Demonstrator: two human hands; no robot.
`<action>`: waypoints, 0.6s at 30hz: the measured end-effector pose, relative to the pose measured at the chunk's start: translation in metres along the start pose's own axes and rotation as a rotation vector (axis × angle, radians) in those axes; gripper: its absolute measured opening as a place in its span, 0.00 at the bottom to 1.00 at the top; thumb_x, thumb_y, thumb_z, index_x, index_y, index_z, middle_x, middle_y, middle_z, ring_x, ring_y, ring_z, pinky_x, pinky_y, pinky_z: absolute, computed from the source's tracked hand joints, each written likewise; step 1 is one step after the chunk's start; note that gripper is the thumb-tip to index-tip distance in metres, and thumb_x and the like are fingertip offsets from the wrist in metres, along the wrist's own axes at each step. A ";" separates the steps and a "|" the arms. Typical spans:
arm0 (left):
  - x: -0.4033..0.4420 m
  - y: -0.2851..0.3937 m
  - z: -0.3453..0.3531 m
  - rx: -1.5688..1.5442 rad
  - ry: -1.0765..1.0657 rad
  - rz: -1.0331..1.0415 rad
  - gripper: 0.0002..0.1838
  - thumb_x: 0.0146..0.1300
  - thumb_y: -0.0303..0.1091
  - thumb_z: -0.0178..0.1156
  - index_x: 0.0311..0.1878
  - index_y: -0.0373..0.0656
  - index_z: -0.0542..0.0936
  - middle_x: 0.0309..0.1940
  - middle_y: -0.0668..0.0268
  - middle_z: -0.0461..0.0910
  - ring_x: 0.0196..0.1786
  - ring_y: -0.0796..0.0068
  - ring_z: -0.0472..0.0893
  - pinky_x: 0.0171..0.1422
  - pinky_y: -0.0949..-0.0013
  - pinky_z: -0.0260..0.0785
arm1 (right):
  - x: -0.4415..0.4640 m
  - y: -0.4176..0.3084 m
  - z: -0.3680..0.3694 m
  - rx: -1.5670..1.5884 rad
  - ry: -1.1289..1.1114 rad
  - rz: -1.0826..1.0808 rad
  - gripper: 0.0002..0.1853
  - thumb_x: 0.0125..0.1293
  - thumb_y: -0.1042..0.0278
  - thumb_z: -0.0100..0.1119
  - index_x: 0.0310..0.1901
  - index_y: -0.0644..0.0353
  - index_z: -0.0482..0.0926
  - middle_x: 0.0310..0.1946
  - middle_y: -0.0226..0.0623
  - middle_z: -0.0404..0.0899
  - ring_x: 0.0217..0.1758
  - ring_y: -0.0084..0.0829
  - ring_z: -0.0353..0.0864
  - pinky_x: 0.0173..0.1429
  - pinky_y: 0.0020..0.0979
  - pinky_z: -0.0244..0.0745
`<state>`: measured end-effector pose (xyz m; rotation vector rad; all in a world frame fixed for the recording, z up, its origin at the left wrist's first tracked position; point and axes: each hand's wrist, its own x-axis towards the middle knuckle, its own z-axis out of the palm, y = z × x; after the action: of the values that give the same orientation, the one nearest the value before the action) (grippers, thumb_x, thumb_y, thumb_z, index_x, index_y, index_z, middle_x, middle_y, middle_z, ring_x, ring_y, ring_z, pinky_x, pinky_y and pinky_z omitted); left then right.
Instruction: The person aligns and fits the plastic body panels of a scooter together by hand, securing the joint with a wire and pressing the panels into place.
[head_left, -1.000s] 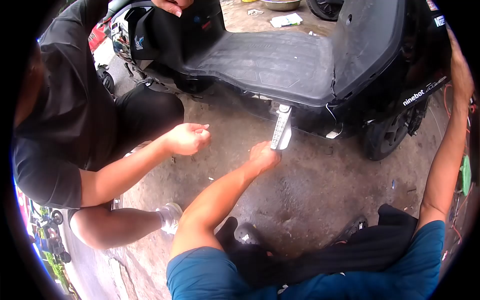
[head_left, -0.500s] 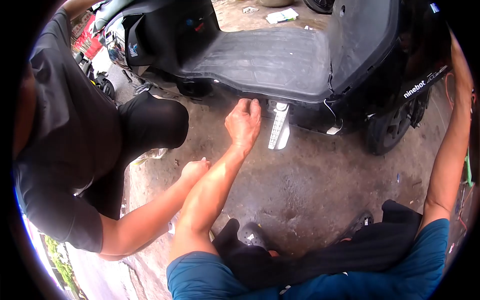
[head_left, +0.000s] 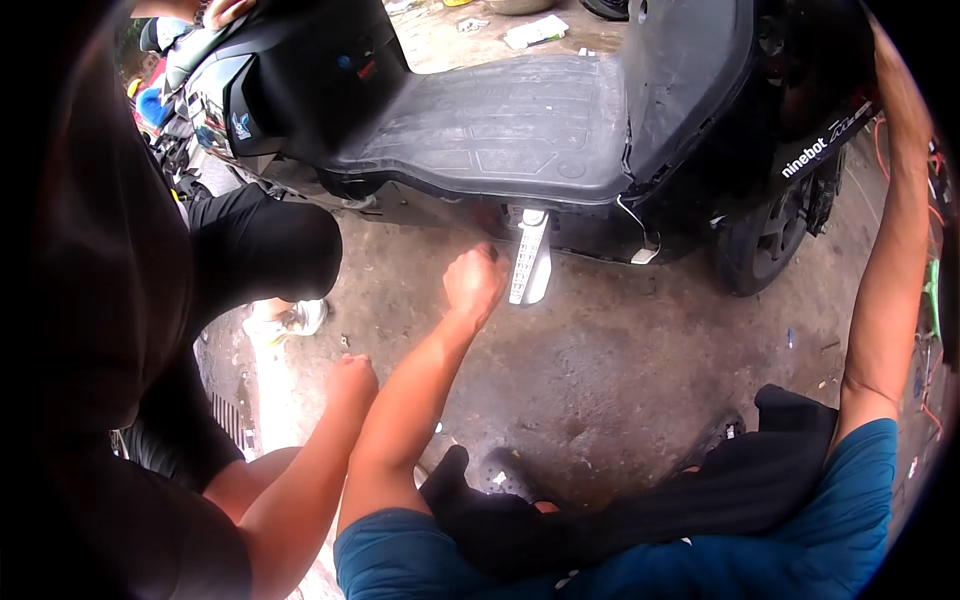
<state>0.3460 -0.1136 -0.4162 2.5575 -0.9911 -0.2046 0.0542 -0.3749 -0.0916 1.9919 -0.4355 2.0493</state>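
Observation:
My left hand (head_left: 474, 280) is closed just left of the silver fold-out footrest (head_left: 531, 258), below the edge of the black footboard (head_left: 490, 130); whether anything is inside the fingers is too small to tell. The footrest hangs down and outward from the side of the black scooter (head_left: 690, 215). On the right, my arm reaches up along the scooter's rear body, and my right hand is hidden at the dark edge of the view. A thin white wire with a pale connector (head_left: 644, 256) dangles beneath the rear panel.
Another person in dark clothes crouches at the left, one closed hand (head_left: 354, 376) near my left forearm and the other hand (head_left: 226, 12) by the scooter's front. The rear wheel (head_left: 765, 245) stands at the right. A pale packet (head_left: 536, 32) lies beyond the scooter.
My left hand went from the footrest's lower end up to the footboard edge, then down slightly beside the footrest. The other person leaned in, and their near hand moved lower. The view shifted.

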 end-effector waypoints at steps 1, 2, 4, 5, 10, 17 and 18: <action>0.000 -0.014 0.014 0.125 -0.133 0.072 0.13 0.62 0.39 0.59 0.42 0.43 0.86 0.37 0.46 0.86 0.46 0.43 0.85 0.53 0.48 0.77 | 0.001 0.000 0.000 0.010 0.003 -0.002 0.18 0.62 0.56 0.68 0.42 0.66 0.82 0.43 0.53 0.78 0.48 0.50 0.78 0.54 0.46 0.73; -0.002 -0.025 0.024 0.249 -0.266 0.143 0.13 0.62 0.37 0.58 0.44 0.43 0.86 0.38 0.47 0.87 0.47 0.44 0.86 0.54 0.49 0.77 | 0.001 0.000 -0.001 0.014 -0.005 0.000 0.19 0.63 0.56 0.68 0.42 0.66 0.82 0.43 0.53 0.78 0.47 0.50 0.78 0.54 0.46 0.73; -0.021 -0.019 0.025 0.342 -0.484 0.239 0.13 0.61 0.32 0.56 0.44 0.42 0.87 0.43 0.50 0.87 0.50 0.48 0.86 0.56 0.52 0.78 | 0.003 0.000 -0.004 0.017 -0.024 0.000 0.19 0.63 0.55 0.68 0.42 0.66 0.82 0.44 0.53 0.78 0.47 0.49 0.79 0.54 0.46 0.74; -0.028 -0.021 0.030 0.419 -0.561 0.305 0.13 0.61 0.32 0.56 0.45 0.42 0.87 0.44 0.51 0.87 0.51 0.50 0.86 0.56 0.52 0.78 | 0.004 0.001 -0.006 0.003 -0.030 0.004 0.19 0.63 0.55 0.68 0.43 0.65 0.82 0.44 0.53 0.78 0.47 0.49 0.79 0.54 0.46 0.74; -0.044 -0.019 0.050 0.581 -0.780 0.543 0.14 0.64 0.32 0.55 0.48 0.44 0.85 0.46 0.52 0.87 0.54 0.54 0.86 0.57 0.55 0.78 | -0.010 -0.012 -0.007 0.158 -0.010 -0.030 0.14 0.66 0.65 0.67 0.49 0.63 0.83 0.43 0.39 0.84 0.46 0.29 0.82 0.51 0.30 0.77; -0.041 -0.001 0.058 0.527 -0.804 0.578 0.18 0.67 0.43 0.59 0.54 0.43 0.81 0.52 0.55 0.85 0.57 0.52 0.84 0.60 0.52 0.75 | -0.007 -0.020 -0.013 0.231 -0.066 -0.012 0.14 0.67 0.70 0.66 0.52 0.65 0.82 0.41 0.35 0.86 0.42 0.22 0.83 0.47 0.24 0.78; -0.040 0.000 0.061 0.520 -0.806 0.563 0.18 0.67 0.44 0.59 0.54 0.43 0.80 0.53 0.55 0.84 0.57 0.53 0.83 0.61 0.52 0.75 | -0.006 -0.025 -0.017 0.264 -0.092 0.017 0.14 0.67 0.71 0.67 0.52 0.65 0.82 0.41 0.35 0.86 0.42 0.22 0.83 0.47 0.24 0.79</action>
<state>0.3003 -0.1050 -0.4724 2.4855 -2.2592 -0.9649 0.0484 -0.3455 -0.0970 2.2458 -0.2086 2.1258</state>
